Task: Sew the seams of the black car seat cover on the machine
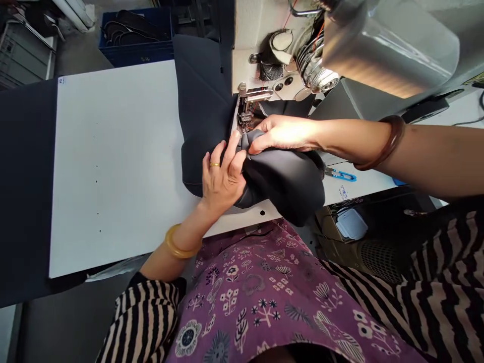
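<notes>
A dark, smooth fabric piece [206, 91] lies under the head of a sewing machine [247, 65], with folds bunched by the presser foot [246, 119]. My left hand [225, 174] rests on the fabric with fingers spread, the index fingertip just in front of the foot. Right of the foot, my right hand [274, 135] pinches a folded edge between thumb and fingers; some of those fingers are hidden beneath the cloth. From there a loose flap of the fabric hangs over the table's front edge. Red thread runs down to the needle area, where the needle itself is hard to make out.
The white table [117, 166] extends left. Blue-handled thread snips [341, 175] lie right of the fabric. Behind the table stands a blue crate [136, 43] holding dark pieces. A machine lamp or cover [393, 45] juts out above my right forearm. Dark material covers the far left.
</notes>
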Tool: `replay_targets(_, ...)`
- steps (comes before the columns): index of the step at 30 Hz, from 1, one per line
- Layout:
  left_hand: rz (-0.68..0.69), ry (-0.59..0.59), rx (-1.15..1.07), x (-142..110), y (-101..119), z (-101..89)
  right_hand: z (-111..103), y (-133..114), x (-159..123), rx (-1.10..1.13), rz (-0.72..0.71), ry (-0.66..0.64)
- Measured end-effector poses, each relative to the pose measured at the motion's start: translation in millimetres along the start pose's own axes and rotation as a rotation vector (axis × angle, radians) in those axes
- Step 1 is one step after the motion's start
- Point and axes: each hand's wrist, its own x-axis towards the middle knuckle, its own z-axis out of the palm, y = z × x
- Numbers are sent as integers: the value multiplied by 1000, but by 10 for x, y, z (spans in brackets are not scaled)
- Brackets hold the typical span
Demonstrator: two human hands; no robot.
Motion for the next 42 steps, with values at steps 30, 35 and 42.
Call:
replay_targets(30, 246, -208, 516, 491, 20, -373, -162, 217, 243, 92, -216, 404)
replay_targets(35, 205, -264, 651, 503, 114, -401, -216, 212, 334, 219, -244, 395)
replay_targets(42, 189, -297, 717, 529, 146, -425, -222, 228, 341, 269, -219, 393)
